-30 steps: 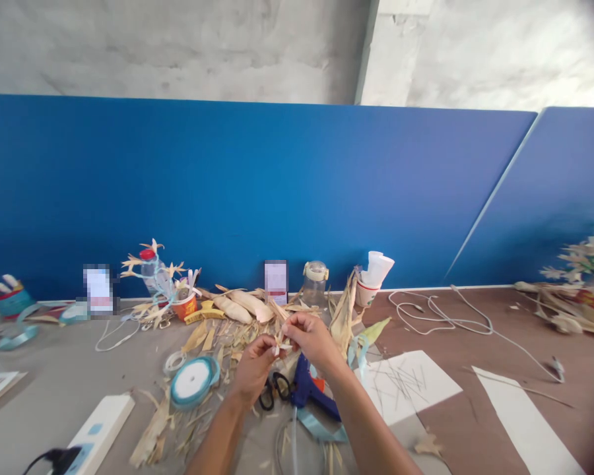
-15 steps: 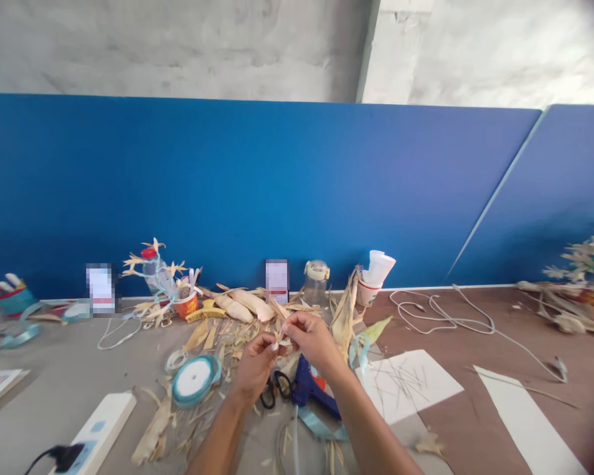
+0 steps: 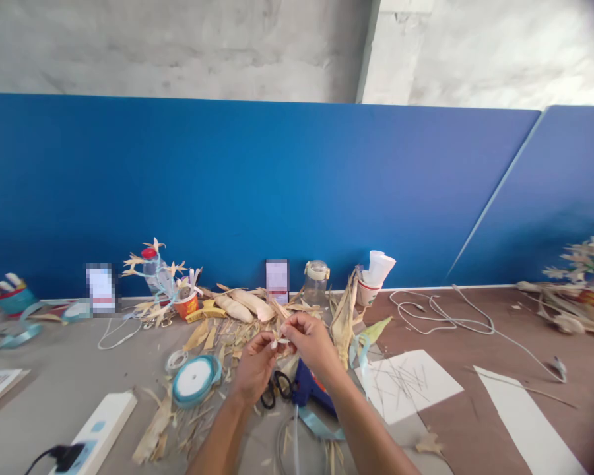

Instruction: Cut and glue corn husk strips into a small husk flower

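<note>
Between my two hands is a small pale flower of dried corn husk (image 3: 276,343), its details too small to make out. My left hand (image 3: 255,364) pinches it from the left with closed fingertips. From the right, the fingers of my right hand (image 3: 307,338) are closed on its upper side. Below the hands lie black-handled scissors (image 3: 277,389) and a blue glue gun (image 3: 307,389), partly covered by my right forearm. Scraps of dried husk (image 3: 228,343) are scattered behind and left of the hands.
A blue ribbon spool (image 3: 194,379) and a white power strip (image 3: 101,429) lie to the left. Behind stand a phone (image 3: 277,280), a clear jar (image 3: 316,284) and a paper cup (image 3: 367,291). Thin sticks lie on white paper (image 3: 408,382) at right, near a white cable (image 3: 455,322).
My right fingers have shifted very slightly against the small husk flower. Both hands stay in nearly the same place, and the table is unchanged.
</note>
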A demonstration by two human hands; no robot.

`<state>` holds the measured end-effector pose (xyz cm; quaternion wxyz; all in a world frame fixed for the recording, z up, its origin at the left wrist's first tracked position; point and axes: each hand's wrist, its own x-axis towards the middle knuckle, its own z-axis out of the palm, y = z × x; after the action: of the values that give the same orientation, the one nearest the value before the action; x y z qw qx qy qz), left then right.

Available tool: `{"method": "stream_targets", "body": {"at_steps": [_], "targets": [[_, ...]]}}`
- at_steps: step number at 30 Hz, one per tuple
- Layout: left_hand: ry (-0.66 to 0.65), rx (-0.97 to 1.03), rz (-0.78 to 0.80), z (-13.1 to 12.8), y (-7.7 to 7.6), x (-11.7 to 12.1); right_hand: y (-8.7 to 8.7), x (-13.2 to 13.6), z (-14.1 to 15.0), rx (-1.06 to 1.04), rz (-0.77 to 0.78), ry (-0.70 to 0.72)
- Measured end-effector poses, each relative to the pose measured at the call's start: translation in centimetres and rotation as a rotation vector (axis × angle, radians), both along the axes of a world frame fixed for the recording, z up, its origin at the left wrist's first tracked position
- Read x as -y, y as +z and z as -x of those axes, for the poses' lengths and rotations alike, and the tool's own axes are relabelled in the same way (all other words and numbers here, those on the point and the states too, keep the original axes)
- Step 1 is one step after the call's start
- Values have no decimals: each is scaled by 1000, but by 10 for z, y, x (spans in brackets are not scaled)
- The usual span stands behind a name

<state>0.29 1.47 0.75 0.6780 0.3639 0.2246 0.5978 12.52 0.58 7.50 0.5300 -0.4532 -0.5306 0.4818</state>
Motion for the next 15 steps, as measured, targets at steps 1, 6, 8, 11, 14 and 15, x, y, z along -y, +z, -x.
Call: {"method": "stream_targets", "body": {"at_steps": [1,6,8,11,14,15], "targets": [[1,6,3,0,1,0,-1,0,1,-6,-3,-1],[17,6,16,-1,3,1,-5,0,3,-23,-7,-5],[24,8,18,-1,4,2,-5,0,3,-22,-9,-6],[29,9,9,-1,4,2,-4,1,3,-15,-17,-12],[35,-5,2,-2,4,2,-2,2,3,-9,-14,-16],[42,-10,4,-2,4,2,-2,2,3,-7,-9,-19]]}}
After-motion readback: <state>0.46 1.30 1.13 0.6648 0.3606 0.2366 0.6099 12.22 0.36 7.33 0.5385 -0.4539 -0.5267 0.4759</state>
